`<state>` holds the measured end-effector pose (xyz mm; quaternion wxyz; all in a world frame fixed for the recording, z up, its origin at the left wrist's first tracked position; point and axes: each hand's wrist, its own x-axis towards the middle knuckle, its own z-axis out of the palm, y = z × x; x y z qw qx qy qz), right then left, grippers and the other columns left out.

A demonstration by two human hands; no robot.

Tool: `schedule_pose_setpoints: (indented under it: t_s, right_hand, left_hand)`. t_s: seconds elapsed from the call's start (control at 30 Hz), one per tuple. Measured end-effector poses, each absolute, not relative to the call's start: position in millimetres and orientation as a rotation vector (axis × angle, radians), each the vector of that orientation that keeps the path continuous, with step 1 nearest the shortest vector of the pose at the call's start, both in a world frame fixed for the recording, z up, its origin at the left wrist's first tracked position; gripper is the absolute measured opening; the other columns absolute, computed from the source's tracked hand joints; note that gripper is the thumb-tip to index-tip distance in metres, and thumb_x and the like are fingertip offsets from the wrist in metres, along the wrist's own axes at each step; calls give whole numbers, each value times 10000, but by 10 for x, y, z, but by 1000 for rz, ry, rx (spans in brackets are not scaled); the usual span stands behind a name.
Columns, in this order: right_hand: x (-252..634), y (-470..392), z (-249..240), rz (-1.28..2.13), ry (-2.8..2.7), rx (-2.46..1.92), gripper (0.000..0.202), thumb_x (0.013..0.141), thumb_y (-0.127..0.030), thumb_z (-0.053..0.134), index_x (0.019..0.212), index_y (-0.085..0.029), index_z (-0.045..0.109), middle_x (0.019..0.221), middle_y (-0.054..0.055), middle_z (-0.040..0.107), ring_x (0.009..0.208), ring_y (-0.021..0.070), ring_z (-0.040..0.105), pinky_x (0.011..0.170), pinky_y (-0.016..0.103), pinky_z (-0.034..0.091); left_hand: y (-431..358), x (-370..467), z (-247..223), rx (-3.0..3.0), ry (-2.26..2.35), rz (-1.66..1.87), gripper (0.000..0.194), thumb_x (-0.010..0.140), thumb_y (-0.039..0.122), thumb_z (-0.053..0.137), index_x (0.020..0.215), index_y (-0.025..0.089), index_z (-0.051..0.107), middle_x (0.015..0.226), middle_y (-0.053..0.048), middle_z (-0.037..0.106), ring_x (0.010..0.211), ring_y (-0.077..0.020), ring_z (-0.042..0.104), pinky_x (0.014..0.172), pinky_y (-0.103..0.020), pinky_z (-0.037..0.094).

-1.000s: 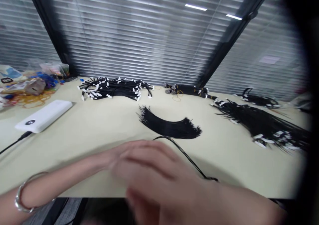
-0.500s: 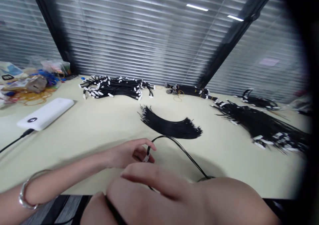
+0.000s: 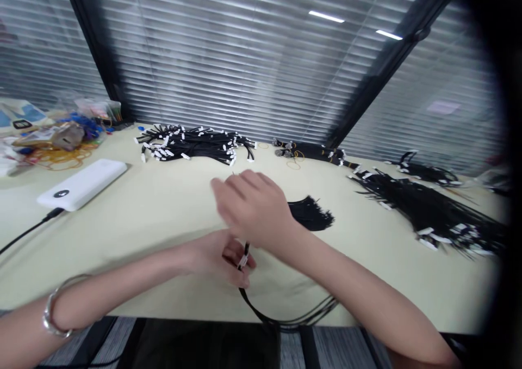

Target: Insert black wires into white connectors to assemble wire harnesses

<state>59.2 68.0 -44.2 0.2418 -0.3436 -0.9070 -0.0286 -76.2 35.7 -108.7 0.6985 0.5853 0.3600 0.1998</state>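
Observation:
My left hand (image 3: 226, 257) is closed around a black cable near its white connector (image 3: 243, 261). From below the fingers, the cable (image 3: 253, 307) curves down and right past the table's front edge, splitting into several strands. Just above and beyond it is my right hand (image 3: 255, 208), back of the hand upward and fingers curled. A short piece of the cable runs up from the connector towards the right palm. Whatever the right fingers grip is hidden. Part of a bundle of cut black wires (image 3: 312, 214) shows to the right of that hand; the rest lies behind it.
Black cables with white connectors (image 3: 196, 143) lie at the back. Tied bundles (image 3: 310, 151) and a larger wire pile (image 3: 428, 203) are to the right. A white power bank (image 3: 84, 184) with a cord, yellow rubber bands (image 3: 61, 155) and plastic bags are at left.
My right hand has moved away from close to the camera, forward over the table, now covering the left part of the wire bundle. My left hand still holds the cable by its connector.

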Motion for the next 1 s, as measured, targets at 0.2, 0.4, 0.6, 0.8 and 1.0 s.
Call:
schedule_pose_setpoints:
  t_s: [0.2,0.4,0.6,0.8,1.0]
  right_hand:
    - [875,1957,-881,-73,-2436,-1495,192,824,-236,458,804,-159,633,852,95,648,809,191,568,707,271,397]
    - [989,2325,-1220,0,-2461,-1734,241,823,-338,497,859,-165,662,922,95,675,866,174,592,715,227,389]
    - [901,2297,-1296,-73,-2493,-1771,222,845,-234,464,936,-136,642,1013,135,645,952,205,581,776,251,393]
    - [888,2314,-1326,-119,-2534,-1770,257,903,-288,438,984,-106,601,1038,110,617,957,185,574,826,332,426]
    - [926,2311,-1285,-93,-2582,-1754,296,888,-375,494,991,-118,597,1052,83,607,978,178,568,873,378,433]
  left_hand:
    - [370,-754,-1143,1288,782,388,591,597,234,777,1112,229,487,1001,-71,639,884,-205,615,794,-375,489]
    - [379,-750,-1166,1293,782,400,582,600,239,778,1103,227,487,998,-69,646,865,-196,624,793,-365,486]
    - [368,-747,-1137,1298,783,397,576,609,245,775,1109,228,487,1023,-81,641,904,-208,616,800,-368,481]
    - [373,-756,-1140,1289,777,399,581,608,242,778,1111,233,487,1018,-79,643,870,-199,622,791,-369,486]
    - [372,-755,-1147,1278,772,409,569,616,234,772,1109,231,489,1014,-78,646,868,-203,630,799,-372,485]
